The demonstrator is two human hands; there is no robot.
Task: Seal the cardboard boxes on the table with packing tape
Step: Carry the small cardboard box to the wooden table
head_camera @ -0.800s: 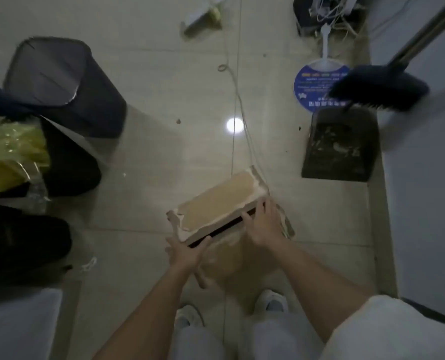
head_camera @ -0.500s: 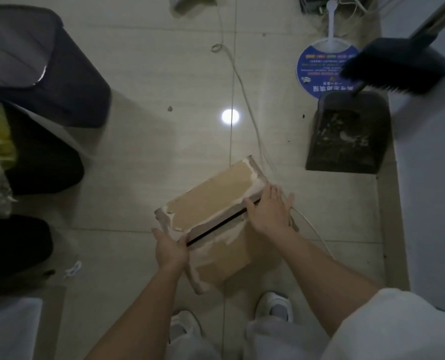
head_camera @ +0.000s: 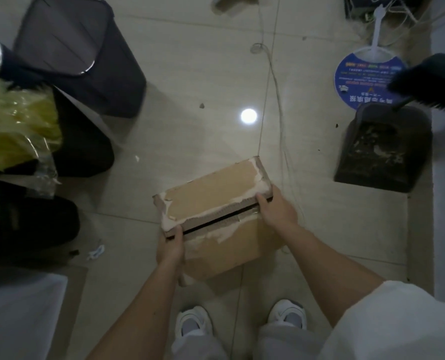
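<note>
A brown cardboard box (head_camera: 211, 196) with torn white paper along its edges hangs in the air above the tiled floor, held between both hands. A dark gap runs between its two top flaps. My left hand (head_camera: 170, 246) grips the box's near-left corner. My right hand (head_camera: 277, 211) grips its right end, fingers over the flap edge. No tape is in view.
A dark waste bin (head_camera: 81, 55) and black bags with yellow plastic (head_camera: 18, 126) stand at the left. A dustpan (head_camera: 383, 149), a broom head (head_camera: 429, 84) and a blue round fan (head_camera: 364, 76) lie at the right. A thin cord (head_camera: 275, 81) runs across the floor. White shoes (head_camera: 194, 322) show below.
The box has come up closer to the camera and shifted slightly right. Both hands moved from the flaps to gripping its two ends.
</note>
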